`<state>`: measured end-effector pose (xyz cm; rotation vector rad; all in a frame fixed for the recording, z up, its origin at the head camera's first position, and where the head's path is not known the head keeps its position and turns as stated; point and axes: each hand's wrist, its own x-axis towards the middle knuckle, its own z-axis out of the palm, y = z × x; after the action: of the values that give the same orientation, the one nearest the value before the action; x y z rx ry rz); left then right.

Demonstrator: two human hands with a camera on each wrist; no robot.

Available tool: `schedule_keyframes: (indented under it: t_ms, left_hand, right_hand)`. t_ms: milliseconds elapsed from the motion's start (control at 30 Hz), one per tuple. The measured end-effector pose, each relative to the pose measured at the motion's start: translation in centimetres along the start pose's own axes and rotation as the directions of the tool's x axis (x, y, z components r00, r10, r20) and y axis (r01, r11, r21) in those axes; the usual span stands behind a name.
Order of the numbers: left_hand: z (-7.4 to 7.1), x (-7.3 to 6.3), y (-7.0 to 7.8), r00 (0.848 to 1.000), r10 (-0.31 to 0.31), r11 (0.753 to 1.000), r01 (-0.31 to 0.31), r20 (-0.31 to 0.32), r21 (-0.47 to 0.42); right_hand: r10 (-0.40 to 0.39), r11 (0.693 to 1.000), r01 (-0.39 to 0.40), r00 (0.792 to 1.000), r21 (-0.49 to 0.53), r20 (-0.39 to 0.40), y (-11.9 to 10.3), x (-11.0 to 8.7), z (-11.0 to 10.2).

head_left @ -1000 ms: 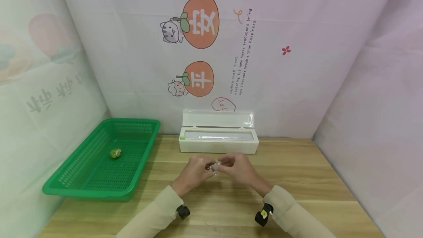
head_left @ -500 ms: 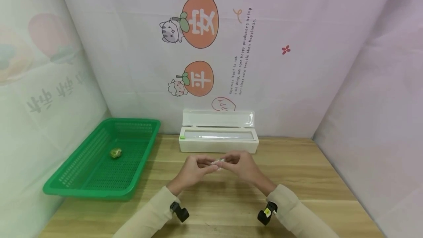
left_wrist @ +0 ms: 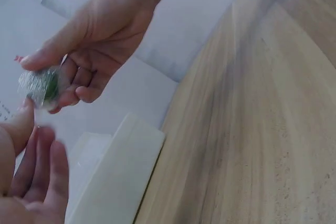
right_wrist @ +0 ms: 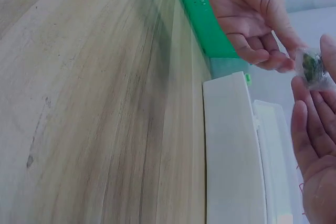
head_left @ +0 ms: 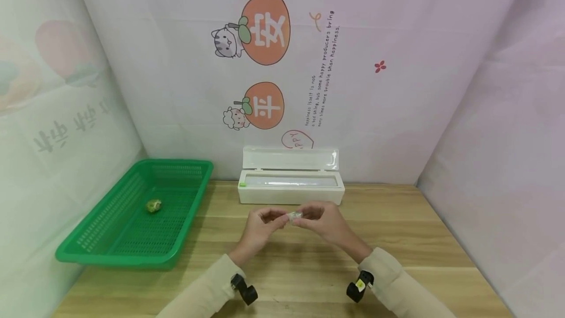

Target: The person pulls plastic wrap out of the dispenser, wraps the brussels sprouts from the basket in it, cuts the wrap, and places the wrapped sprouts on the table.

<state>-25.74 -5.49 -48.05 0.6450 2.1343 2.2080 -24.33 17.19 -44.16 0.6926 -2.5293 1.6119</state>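
A small, rounded dark green piece wrapped in clear cling film (right_wrist: 311, 68) is held up between both hands, above the table in front of the white box. My right hand (head_left: 324, 220) pinches it between thumb and fingers, as the left wrist view shows from the side (left_wrist: 44, 85). At the film's other side, my left hand (head_left: 258, 229) pinches its edge with thumb and fingertips; its remaining fingers curve loosely. What exactly the green piece is, I cannot tell.
A white cling film dispenser (head_left: 291, 195) with its clear lid (head_left: 291, 159) raised stands against the back wall. To the left is a green plastic basket (head_left: 185, 229) holding a small yellow-green wrapped piece (head_left: 153, 205). White printed cloth encloses the wooden table (head_left: 419, 239).
Both hands have turned the wrapped piece between their fingers and lifted slightly. The left fingers have spread from a closer curl, and more of the film now shows between the hands.
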Motion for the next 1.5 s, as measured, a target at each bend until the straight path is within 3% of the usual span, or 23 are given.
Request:
schedule_keyframes:
  t_ms: [133,333,533,667,767,900,1000,1133,1300,1500]
  left_hand:
    - [0.6,-0.3,0.3,0.996,0.077,0.993,-0.073,-0.046,0.092]
    - [1.2,-0.9,0.7,0.986,0.166,0.968,-0.167,0.021,0.189]
    - [2.0,-0.8,0.8,0.965,0.253,0.91,-0.26,0.065,0.322]
    - [2.2,-0.6,0.7,0.963,0.266,0.904,-0.268,0.053,0.333]
    - [2.6,-0.4,0.6,0.947,0.314,0.878,-0.315,0.064,0.361]
    - [3.4,0.4,0.4,0.919,0.379,0.832,-0.389,0.107,0.395]
    - [4.4,1.1,0.1,0.914,0.372,0.827,-0.406,0.162,0.39]
    - [6.0,2.1,-0.3,0.924,0.312,0.839,-0.377,0.221,0.392]
    - [8.8,3.6,-1.3,0.928,0.305,0.801,-0.372,0.214,0.47]
    - [11.8,5.3,-3.2,0.931,0.274,0.778,-0.361,0.239,0.514]
  right_hand:
    - [-0.07,0.997,0.068,0.997,-0.044,-0.042,0.2,-0.1,0.0]
    - [-0.112,0.992,0.107,0.991,-0.064,-0.075,1.1,0.0,-0.1]
    - [-0.088,0.995,0.088,0.996,-0.043,-0.011,1.3,0.0,-0.5]
    - [-0.077,0.997,0.078,0.995,-0.006,0.067,1.6,0.0,-1.1]
    - [-0.075,0.997,0.077,0.993,-0.016,0.093,2.1,-0.2,-1.7]
    - [-0.06,0.994,0.066,0.996,-0.084,0.072,2.9,-0.6,-2.8]
    - [-0.037,0.991,0.045,0.997,-0.129,0.063,3.4,-1.1,-3.9]
    - [0.007,0.985,0.004,0.998,-0.173,0.066,3.8,-1.9,-5.7]
    - [0.069,0.975,-0.056,0.996,-0.214,0.052,4.8,-2.9,-7.8]
    - [0.118,0.947,-0.119,0.993,-0.3,-0.023,6.4,-4.3,-9.8]
